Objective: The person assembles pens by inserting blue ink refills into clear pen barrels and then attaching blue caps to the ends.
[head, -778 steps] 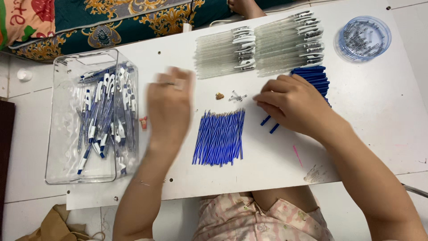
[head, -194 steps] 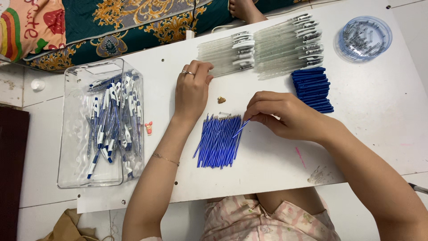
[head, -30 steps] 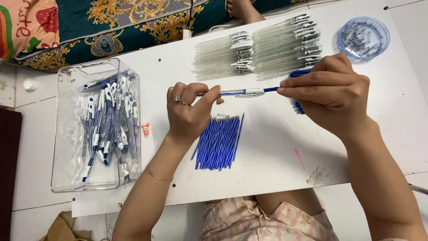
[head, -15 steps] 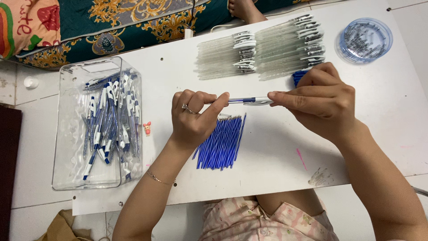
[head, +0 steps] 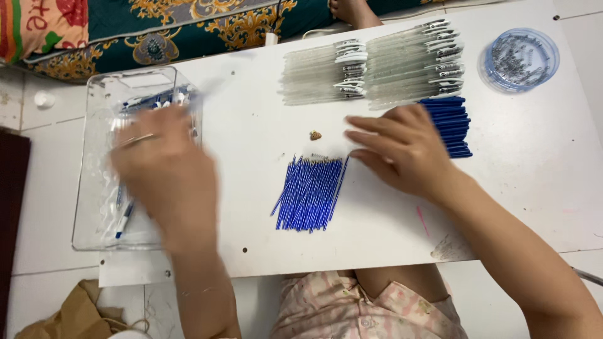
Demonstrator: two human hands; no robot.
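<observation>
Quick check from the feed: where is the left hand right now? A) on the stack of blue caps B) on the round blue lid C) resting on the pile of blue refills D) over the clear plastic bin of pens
D: the left hand, blurred by motion, is over the clear plastic bin, while the right hand is beside the blue refills.

Bare forearms, no sleeves; pale pink floral-print garment [head: 352, 311] at lap.
</observation>
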